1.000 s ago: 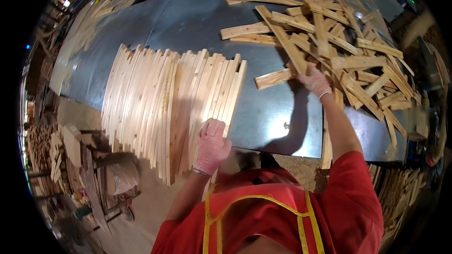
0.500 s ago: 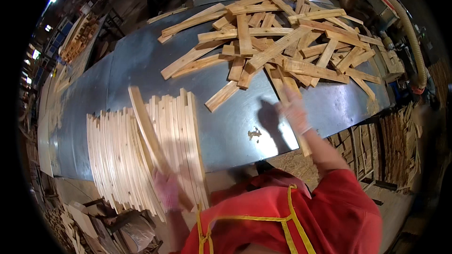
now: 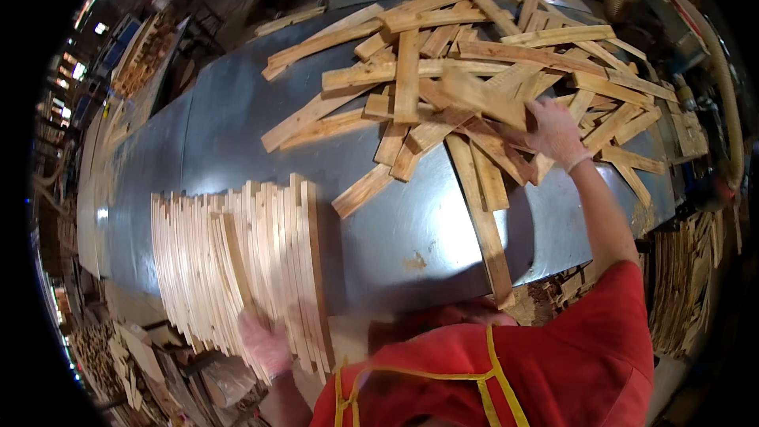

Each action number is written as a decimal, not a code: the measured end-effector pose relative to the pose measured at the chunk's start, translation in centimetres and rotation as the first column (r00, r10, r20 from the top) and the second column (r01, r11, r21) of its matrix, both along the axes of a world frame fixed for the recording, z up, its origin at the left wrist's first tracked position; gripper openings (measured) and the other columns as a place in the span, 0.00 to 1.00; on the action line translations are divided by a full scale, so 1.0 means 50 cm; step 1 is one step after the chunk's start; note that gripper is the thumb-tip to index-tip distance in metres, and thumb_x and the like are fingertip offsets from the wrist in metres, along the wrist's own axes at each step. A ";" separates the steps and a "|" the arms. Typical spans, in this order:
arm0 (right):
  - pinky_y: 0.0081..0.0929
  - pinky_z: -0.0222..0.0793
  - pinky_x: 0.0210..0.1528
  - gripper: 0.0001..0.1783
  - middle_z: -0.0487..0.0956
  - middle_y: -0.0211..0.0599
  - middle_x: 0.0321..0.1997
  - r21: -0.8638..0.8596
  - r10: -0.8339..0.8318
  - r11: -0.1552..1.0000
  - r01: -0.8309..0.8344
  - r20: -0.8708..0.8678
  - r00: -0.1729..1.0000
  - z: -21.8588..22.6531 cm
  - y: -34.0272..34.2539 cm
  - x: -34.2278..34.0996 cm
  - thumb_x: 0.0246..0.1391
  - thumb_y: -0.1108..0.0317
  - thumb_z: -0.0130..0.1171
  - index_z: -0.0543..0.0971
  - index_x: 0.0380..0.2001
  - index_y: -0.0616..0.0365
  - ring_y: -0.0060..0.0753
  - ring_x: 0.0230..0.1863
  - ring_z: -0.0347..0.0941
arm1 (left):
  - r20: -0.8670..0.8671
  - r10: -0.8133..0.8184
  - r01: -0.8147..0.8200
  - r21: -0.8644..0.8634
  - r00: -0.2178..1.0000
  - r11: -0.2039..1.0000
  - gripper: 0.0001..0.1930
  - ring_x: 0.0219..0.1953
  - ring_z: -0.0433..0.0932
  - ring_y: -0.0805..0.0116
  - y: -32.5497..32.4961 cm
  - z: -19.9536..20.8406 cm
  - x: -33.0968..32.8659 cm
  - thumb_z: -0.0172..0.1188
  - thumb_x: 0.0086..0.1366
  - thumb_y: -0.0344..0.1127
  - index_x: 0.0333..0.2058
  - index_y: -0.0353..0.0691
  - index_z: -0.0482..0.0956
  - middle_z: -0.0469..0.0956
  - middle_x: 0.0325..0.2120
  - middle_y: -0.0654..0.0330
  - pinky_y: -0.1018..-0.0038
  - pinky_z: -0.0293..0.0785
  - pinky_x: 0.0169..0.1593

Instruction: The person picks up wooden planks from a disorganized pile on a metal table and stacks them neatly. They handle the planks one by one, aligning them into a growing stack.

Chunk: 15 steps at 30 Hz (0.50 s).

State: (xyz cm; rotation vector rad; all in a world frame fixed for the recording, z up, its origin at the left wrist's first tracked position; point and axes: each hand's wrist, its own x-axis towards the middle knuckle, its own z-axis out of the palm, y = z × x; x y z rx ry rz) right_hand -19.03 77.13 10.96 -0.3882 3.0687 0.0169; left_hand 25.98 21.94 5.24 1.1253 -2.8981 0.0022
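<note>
My left hand (image 3: 266, 341), in a pale glove, is at the near end of a wooden slat (image 3: 229, 257) that lies slightly slanted among a row of upright-set slats (image 3: 188, 261) at the left. Its fingers are closed about that end, partly blurred. My right hand (image 3: 557, 133), also gloved, reaches over a loose heap of wooden slats (image 3: 407, 71). It grips the right end of a short board (image 3: 484, 99), which is raised off the heap and smeared by motion. Another long slat (image 3: 480, 217) lies between the heap and the table's near edge.
The grey metal table (image 3: 229, 126) carries both the heap and the row. Ribbed hoses and a machine (image 3: 672, 24) stand at the far right. Stacked wood (image 3: 680, 292) lies below the right edge, and scrap boards (image 3: 154, 364) lie at the lower left.
My right hand has left the slat near the table's front and moved right and away, onto a board in the heap. The slat by my left hand has gone down into the row.
</note>
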 end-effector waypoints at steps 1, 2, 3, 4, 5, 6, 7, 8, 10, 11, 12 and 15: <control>0.42 0.70 0.65 0.31 0.81 0.43 0.57 -0.009 0.032 0.999 -0.032 0.008 0.999 0.008 -0.039 -0.033 0.48 0.60 0.71 0.80 0.58 0.50 0.52 0.64 0.75 | -0.058 -0.093 0.095 0.033 0.994 0.995 0.44 0.72 0.66 0.39 0.025 -0.012 -0.018 0.74 0.58 0.37 0.73 0.38 0.65 0.67 0.71 0.38 0.49 0.64 0.75; 0.43 0.70 0.66 0.32 0.81 0.43 0.57 -0.005 0.104 0.995 -0.104 -0.007 0.995 -0.008 -0.069 -0.064 0.48 0.61 0.71 0.79 0.59 0.50 0.52 0.64 0.75 | -0.121 -0.184 0.192 0.061 0.975 0.980 0.44 0.72 0.66 0.40 0.050 -0.022 -0.045 0.75 0.57 0.37 0.72 0.38 0.67 0.68 0.70 0.40 0.49 0.63 0.75; 0.43 0.70 0.66 0.34 0.81 0.43 0.58 -0.006 0.183 0.983 -0.183 -0.028 0.983 -0.025 -0.102 -0.096 0.48 0.62 0.70 0.78 0.61 0.49 0.51 0.64 0.74 | -0.231 -0.241 0.267 0.087 0.943 0.960 0.44 0.72 0.67 0.41 0.060 -0.070 -0.050 0.76 0.57 0.37 0.72 0.39 0.67 0.70 0.69 0.40 0.49 0.65 0.74; 0.43 0.70 0.66 0.35 0.81 0.43 0.58 -0.006 0.264 0.964 -0.265 -0.055 0.963 -0.046 -0.136 -0.126 0.48 0.63 0.70 0.77 0.63 0.49 0.51 0.64 0.74 | -0.342 -0.287 0.339 0.100 0.895 0.936 0.44 0.71 0.68 0.42 0.068 -0.108 -0.053 0.76 0.56 0.37 0.72 0.40 0.68 0.71 0.68 0.41 0.50 0.66 0.73; 0.43 0.69 0.67 0.37 0.80 0.44 0.59 0.003 0.319 0.947 -0.321 -0.136 0.938 -0.083 -0.137 -0.156 0.48 0.65 0.69 0.74 0.65 0.49 0.52 0.65 0.73 | -0.244 -0.279 0.310 0.096 0.929 0.946 0.44 0.70 0.69 0.42 0.115 -0.080 -0.084 0.76 0.56 0.38 0.71 0.41 0.68 0.71 0.68 0.42 0.50 0.67 0.72; 0.44 0.68 0.68 0.40 0.80 0.46 0.60 0.011 0.374 0.925 -0.380 -0.218 0.901 -0.131 -0.121 -0.185 0.48 0.68 0.69 0.72 0.68 0.50 0.54 0.65 0.73 | -0.143 -0.261 0.275 0.089 0.955 0.957 0.44 0.69 0.71 0.42 0.166 -0.049 -0.115 0.76 0.55 0.39 0.70 0.42 0.69 0.71 0.68 0.42 0.49 0.69 0.70; 0.44 0.68 0.68 0.43 0.80 0.47 0.60 0.016 0.437 0.892 -0.453 -0.295 0.850 -0.169 -0.124 -0.204 0.47 0.70 0.68 0.70 0.70 0.50 0.55 0.66 0.72 | -0.155 -0.294 0.314 0.121 0.943 0.942 0.43 0.68 0.72 0.42 0.181 -0.037 -0.124 0.76 0.55 0.40 0.70 0.42 0.70 0.71 0.67 0.43 0.50 0.70 0.69; 0.45 0.67 0.69 0.45 0.79 0.47 0.61 -0.026 0.412 0.908 -0.417 -0.120 0.903 -0.152 -0.135 -0.206 0.47 0.70 0.68 0.68 0.72 0.50 0.55 0.66 0.72 | -0.167 -0.313 0.339 0.154 0.935 0.928 0.42 0.66 0.72 0.42 0.189 -0.029 -0.125 0.75 0.55 0.41 0.69 0.42 0.71 0.71 0.67 0.44 0.50 0.71 0.67; 0.46 0.66 0.70 0.49 0.79 0.47 0.63 -0.001 0.363 0.930 -0.368 0.164 0.917 -0.067 -0.162 -0.184 0.45 0.70 0.69 0.65 0.73 0.50 0.56 0.67 0.71 | -0.166 -0.268 0.300 0.215 0.949 0.929 0.41 0.65 0.73 0.39 0.196 -0.019 -0.104 0.75 0.54 0.37 0.67 0.40 0.72 0.71 0.66 0.42 0.51 0.71 0.67; 0.47 0.64 0.71 0.51 0.79 0.47 0.63 0.046 0.325 0.937 -0.347 0.253 0.911 -0.044 -0.171 -0.170 0.43 0.69 0.71 0.65 0.73 0.51 0.56 0.67 0.71 | -0.175 -0.250 0.287 0.237 0.952 0.928 0.41 0.65 0.74 0.38 0.183 -0.013 -0.089 0.76 0.53 0.35 0.67 0.39 0.72 0.71 0.66 0.41 0.52 0.72 0.67; 0.47 0.65 0.71 0.50 0.80 0.49 0.58 0.027 0.398 0.908 -0.418 0.255 0.881 -0.042 -0.164 -0.156 0.38 0.69 0.73 0.68 0.70 0.54 0.57 0.65 0.73 | -0.193 -0.213 0.251 0.202 0.958 0.947 0.40 0.64 0.74 0.39 0.167 -0.007 -0.068 0.75 0.54 0.36 0.66 0.40 0.72 0.72 0.65 0.43 0.51 0.72 0.66; 0.47 0.68 0.69 0.54 0.79 0.55 0.61 -0.067 0.681 0.730 -0.680 0.146 0.717 -0.002 -0.165 -0.045 0.35 0.69 0.74 0.67 0.71 0.56 0.62 0.64 0.73 | -0.237 -0.101 0.143 0.167 0.966 0.976 0.38 0.62 0.74 0.41 0.145 -0.029 0.028 0.75 0.55 0.38 0.65 0.41 0.73 0.74 0.63 0.45 0.50 0.73 0.64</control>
